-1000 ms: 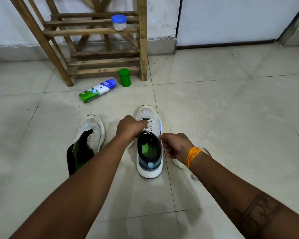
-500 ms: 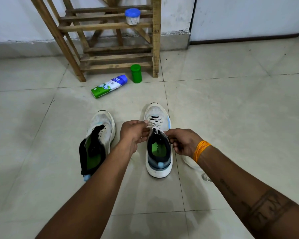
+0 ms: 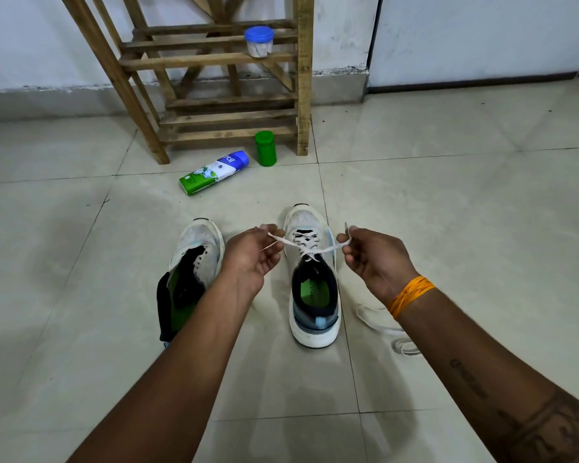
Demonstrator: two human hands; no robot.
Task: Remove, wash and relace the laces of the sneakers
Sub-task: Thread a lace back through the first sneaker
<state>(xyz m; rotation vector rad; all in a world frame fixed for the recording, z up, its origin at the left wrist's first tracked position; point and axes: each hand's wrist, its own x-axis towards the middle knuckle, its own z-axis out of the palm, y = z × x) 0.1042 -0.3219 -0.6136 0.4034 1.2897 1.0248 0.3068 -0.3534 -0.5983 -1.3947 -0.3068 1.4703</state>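
Two white sneakers stand on the tiled floor, toes pointing away from me. The right sneaker (image 3: 315,295) has a white lace (image 3: 306,245) threaded through its eyelets. My left hand (image 3: 253,257) pinches the lace's left end and my right hand (image 3: 371,259) pinches its right end, both ends drawn out sideways and taut over the tongue. The left sneaker (image 3: 194,259) has no lace, its tongue folded open over a green insole. A second loose lace (image 3: 381,324) lies on the floor under my right wrist.
A wooden rack (image 3: 234,95) stands against the wall ahead, with a blue-lidded jar (image 3: 259,41) on a shelf. A green and blue bottle (image 3: 214,172) lies on the floor and a green container (image 3: 265,148) stands beside it.
Both hands moved apart from the sneaker's eyelets, pulling the two lace ends outward and tight. The view shifted slightly, bringing the rack closer to centre.
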